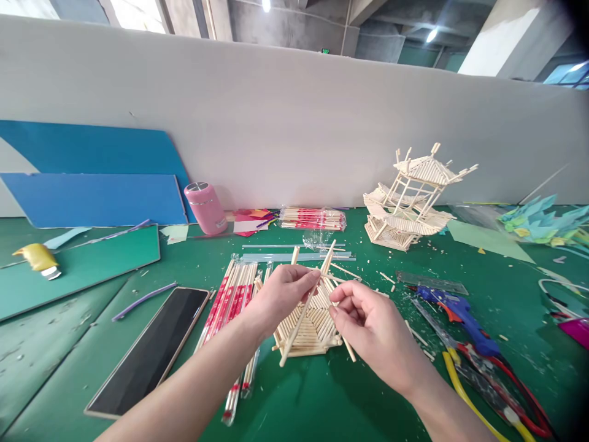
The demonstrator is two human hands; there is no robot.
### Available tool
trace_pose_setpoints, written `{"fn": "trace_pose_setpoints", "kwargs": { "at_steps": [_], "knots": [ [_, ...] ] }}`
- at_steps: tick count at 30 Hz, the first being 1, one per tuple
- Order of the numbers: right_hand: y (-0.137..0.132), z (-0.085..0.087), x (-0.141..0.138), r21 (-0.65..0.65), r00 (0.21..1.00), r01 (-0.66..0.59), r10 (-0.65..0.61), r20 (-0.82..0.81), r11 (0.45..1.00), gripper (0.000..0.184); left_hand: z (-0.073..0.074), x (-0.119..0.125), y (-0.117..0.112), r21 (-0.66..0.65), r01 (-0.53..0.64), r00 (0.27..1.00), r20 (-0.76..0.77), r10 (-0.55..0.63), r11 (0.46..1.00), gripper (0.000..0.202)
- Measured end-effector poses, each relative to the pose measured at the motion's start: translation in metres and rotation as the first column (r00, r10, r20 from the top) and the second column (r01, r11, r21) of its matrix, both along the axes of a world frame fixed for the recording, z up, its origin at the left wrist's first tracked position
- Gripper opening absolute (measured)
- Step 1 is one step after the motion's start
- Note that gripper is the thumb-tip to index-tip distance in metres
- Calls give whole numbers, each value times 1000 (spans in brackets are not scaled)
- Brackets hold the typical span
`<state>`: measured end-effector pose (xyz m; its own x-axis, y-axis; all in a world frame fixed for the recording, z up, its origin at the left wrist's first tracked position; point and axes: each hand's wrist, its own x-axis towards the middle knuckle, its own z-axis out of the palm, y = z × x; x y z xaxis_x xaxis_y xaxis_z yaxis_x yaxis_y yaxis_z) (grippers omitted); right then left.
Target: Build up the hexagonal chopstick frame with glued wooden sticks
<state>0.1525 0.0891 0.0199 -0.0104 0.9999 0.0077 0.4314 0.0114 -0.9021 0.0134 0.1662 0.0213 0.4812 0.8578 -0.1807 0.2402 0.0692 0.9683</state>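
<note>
Just ahead of me a six-sided base of pale wooden sticks (pixel 307 339) lies on the green table, with stick posts and rails rising from it. My left hand (pixel 286 293) reaches over its left side, thumb and fingers pinched on a long slanting wooden stick (pixel 294 333) near the top of the posts. On the right side of the same structure, my right hand (pixel 363 310) has its fingers curled together at the tips. Whatever lies between those fingertips is too small or hidden to name. Part of the base is covered by both hands.
Wrapped stick bundles (pixel 230 294) and a phone (pixel 150 350) lie left. A stick pagoda (pixel 414 196) and pink flask (pixel 206 209) stand behind. At right are a blue glue gun (pixel 464 313), pliers (pixel 488 374) and a clear ruler (pixel 432 282). Stick scraps litter the table.
</note>
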Motion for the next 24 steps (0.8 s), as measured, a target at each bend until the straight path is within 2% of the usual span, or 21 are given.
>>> {"fn": "trace_pose_setpoints", "kwargs": {
  "at_steps": [8, 24],
  "knots": [
    [0, -3, -1, 45, 1000, 18, -19, 22, 999, 4, -4, 2, 1, -56, 6, 994, 108, 0, 998, 30],
    [2, -2, -1, 53, 1000, -16, 15, 21, 998, 4, -4, 4, 2, -139, 21, 987, 161, 2, 990, 27]
  ]
}}
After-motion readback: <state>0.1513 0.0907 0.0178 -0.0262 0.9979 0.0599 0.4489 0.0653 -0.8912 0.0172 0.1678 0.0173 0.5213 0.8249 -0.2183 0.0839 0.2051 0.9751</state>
